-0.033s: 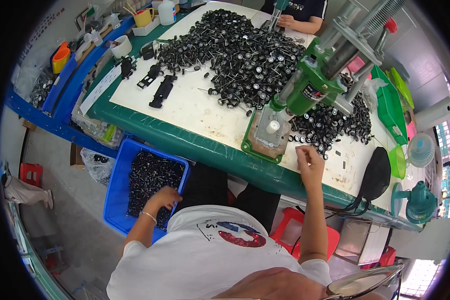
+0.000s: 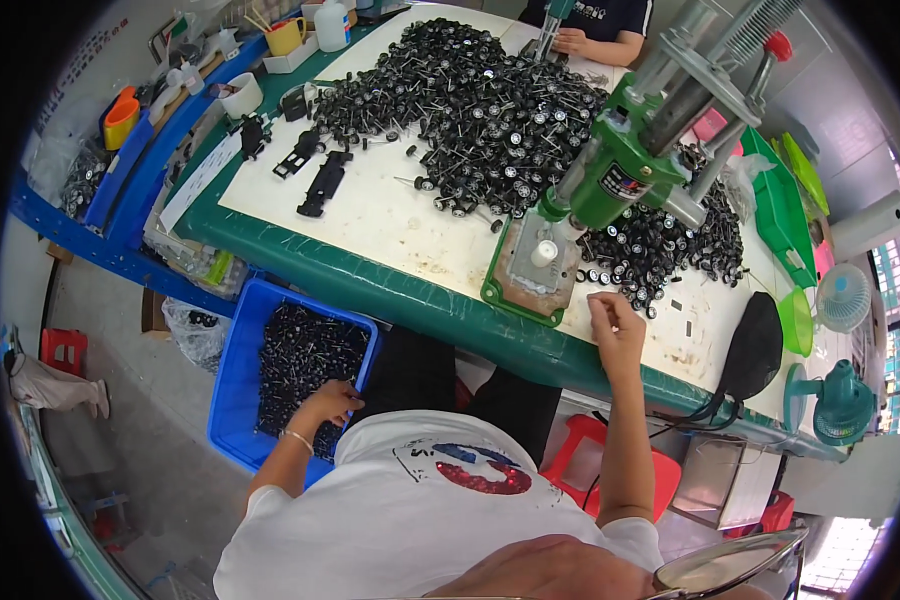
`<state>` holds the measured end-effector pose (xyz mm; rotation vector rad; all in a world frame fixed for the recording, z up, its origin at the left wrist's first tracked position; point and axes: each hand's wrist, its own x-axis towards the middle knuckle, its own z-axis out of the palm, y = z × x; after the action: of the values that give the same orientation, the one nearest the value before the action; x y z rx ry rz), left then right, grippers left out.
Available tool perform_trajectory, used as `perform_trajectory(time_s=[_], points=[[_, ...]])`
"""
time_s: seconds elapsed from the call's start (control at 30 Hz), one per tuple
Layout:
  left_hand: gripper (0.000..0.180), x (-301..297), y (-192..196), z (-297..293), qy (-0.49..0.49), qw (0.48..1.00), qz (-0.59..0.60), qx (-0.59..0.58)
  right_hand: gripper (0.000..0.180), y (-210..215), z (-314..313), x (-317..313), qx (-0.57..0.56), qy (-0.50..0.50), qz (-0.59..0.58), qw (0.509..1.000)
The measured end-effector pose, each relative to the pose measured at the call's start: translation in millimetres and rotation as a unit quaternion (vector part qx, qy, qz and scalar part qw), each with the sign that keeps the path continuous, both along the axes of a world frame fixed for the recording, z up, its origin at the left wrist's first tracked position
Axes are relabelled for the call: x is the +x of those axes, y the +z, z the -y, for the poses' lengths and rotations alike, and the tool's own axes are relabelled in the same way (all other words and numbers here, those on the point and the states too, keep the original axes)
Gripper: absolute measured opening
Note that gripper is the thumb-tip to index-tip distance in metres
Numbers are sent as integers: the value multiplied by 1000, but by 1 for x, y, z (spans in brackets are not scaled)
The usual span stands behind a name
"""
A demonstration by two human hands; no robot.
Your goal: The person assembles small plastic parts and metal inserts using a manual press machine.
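My left hand digs with curled fingers into the blue bin of small light stiff wheel axles below the table's near edge, my right hand pinches something tiny beside the green press, best taken by the thin rod

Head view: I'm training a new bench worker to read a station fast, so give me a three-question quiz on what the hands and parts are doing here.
1. True or false: the left hand is down in the blue bin of small black parts.
2. The right hand is on the table nearest to: A) the yellow cup, B) the green press, C) the desk fan.
3. Fill in: the big heap on the table is made of small black ____ on axles.

Key: 1 true; 2 B; 3 wheels.
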<state>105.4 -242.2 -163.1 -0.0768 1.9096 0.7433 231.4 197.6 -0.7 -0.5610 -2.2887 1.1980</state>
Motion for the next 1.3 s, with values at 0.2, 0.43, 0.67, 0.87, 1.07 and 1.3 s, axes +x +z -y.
perform_trajectory(time_s=[0.2, 0.43, 0.67, 0.87, 1.07, 1.3], points=[[41, 17, 11, 17, 63, 991, 107, -41, 12, -10, -3, 3, -44, -22, -26, 998], [57, 49, 4, 73, 122, 957, 263, -35, 15, -7, -5, 7, -182, -57, -36, 981], [30, 89, -10, 91, 322, 884, 323, 103, 15, -4, -3, 6, -197, -71, -45, 977], [24, 126, 10, 83, 445, 836, 249, 205, 15, -10, -5, 8, -191, -46, -59, 979], [17, 138, 20, 141, 437, 849, 244, 166, 15, -7, -3, 10, -184, -49, -60, 980], [12, 140, 37, 250, 382, 906, 149, 107, 19, -11, -4, 13, -184, -22, -55, 981]])
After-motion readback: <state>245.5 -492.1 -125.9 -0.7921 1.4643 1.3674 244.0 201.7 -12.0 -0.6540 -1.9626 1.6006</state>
